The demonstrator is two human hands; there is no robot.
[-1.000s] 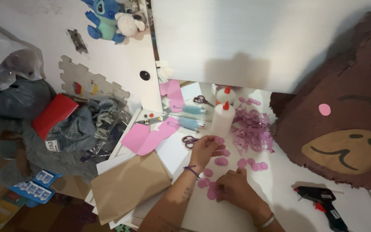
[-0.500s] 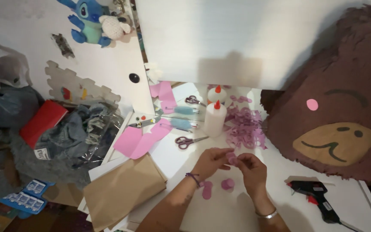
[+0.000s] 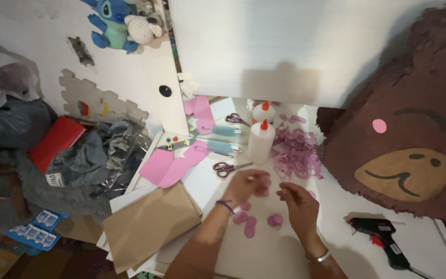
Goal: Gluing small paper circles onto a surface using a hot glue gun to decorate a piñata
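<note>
Head view looks down on a white table [image 3: 429, 243], where the left hand [image 3: 244, 186] pinches a small pink paper circle [image 3: 262, 184] between thumb and fingertips, while the right hand [image 3: 298, 203] sits at its 4 o'clock with fingers loosely curled and, as far as shows, holding nothing. More pink circles [image 3: 248, 222] lie flat at the left hand's 6 o'clock. Such paper looks featherlight, floppy and easily creased, so a light pinch at the edge seems best.
</note>
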